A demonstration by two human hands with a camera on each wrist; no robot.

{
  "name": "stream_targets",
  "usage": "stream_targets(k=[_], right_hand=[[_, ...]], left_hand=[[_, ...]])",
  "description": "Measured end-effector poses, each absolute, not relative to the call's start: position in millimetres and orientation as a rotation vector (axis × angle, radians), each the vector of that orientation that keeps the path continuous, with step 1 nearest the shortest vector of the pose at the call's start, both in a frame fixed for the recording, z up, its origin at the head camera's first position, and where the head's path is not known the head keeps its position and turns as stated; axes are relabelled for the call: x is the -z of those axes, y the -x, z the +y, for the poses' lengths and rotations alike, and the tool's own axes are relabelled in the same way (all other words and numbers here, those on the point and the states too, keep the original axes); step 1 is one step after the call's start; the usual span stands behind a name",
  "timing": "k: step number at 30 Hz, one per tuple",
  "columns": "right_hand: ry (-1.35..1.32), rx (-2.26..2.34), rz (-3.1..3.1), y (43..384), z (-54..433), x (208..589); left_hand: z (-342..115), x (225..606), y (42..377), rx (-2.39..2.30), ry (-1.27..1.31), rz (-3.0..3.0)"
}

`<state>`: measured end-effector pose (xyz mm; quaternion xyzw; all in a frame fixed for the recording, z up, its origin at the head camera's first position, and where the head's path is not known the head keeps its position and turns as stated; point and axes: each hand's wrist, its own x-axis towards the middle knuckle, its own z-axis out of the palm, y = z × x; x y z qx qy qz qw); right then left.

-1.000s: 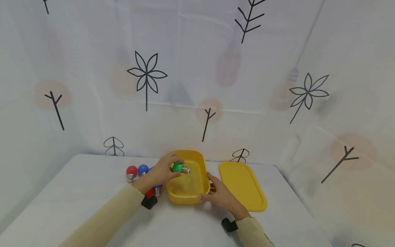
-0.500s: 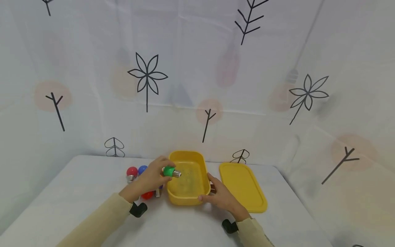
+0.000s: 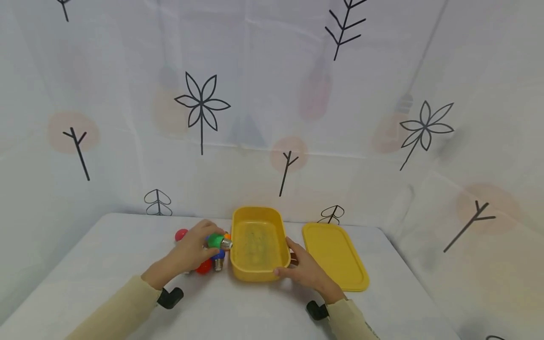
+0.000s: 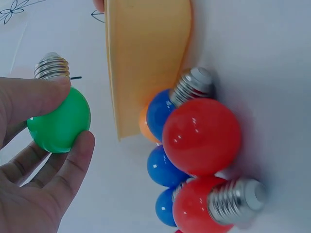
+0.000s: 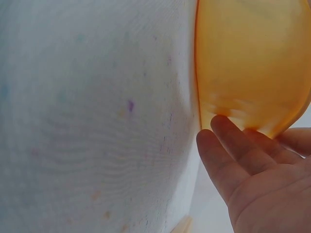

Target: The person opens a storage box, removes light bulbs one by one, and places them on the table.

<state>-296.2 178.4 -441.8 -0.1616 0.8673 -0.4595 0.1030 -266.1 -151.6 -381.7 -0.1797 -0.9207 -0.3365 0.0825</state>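
My left hand (image 3: pixel 191 251) pinches a green light bulb (image 3: pixel 216 241) by its round globe. Its silver screw base points right, beside the left rim of a yellow plastic box (image 3: pixel 259 276). The left wrist view shows thumb and fingertips on the green globe, base upward. My right hand (image 3: pixel 307 270) rests against the near right corner of the box, with fairly straight fingers (image 5: pixel 243 150) touching its outer wall. Below and behind the left hand lie red bulbs (image 4: pixel 201 138), blue bulbs (image 4: pixel 165 165) and an orange bulb (image 4: pixel 148 124), partly hidden by one another and the hand.
A flat yellow lid (image 3: pixel 335 257) lies on the white-covered table (image 3: pixel 255 311) to the right of the box. A white cloth (image 3: pixel 255 118) printed with plants hangs behind and at the sides.
My left hand has moved left with the green bulb, from over the box's inside to just outside its left rim. The right hand has stayed at the box.
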Motion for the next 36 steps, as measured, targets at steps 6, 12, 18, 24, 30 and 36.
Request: stream_targets(k=[6, 12, 18, 24, 30, 36], right_hand=[[0.49, 1.367, 2.552, 296.8, 179.3, 442.2], [0.485, 1.362, 2.548, 297.7, 181.2, 443.8], [0.488, 1.358, 2.556, 297.2, 182.7, 446.0], [0.514, 1.379, 2.539, 294.4, 184.0, 444.8], [0.505, 1.377, 2.534, 293.0, 183.5, 444.1], [0.5, 1.364, 2.546, 293.5, 182.8, 443.9]], left_hand=[[-167.5, 383.9, 258.2, 0.984, 0.541, -2.748], [-184.8, 388.2, 250.2, 0.873, 0.58, -2.73], [-201.6, 394.4, 244.8, 0.926, 0.561, -2.752], [-218.2, 402.0, 240.7, 0.937, 0.523, -2.792], [-232.1, 407.7, 239.1, 0.931, 0.483, -2.806], [-243.3, 416.8, 242.2, 0.942, 0.466, -2.83]])
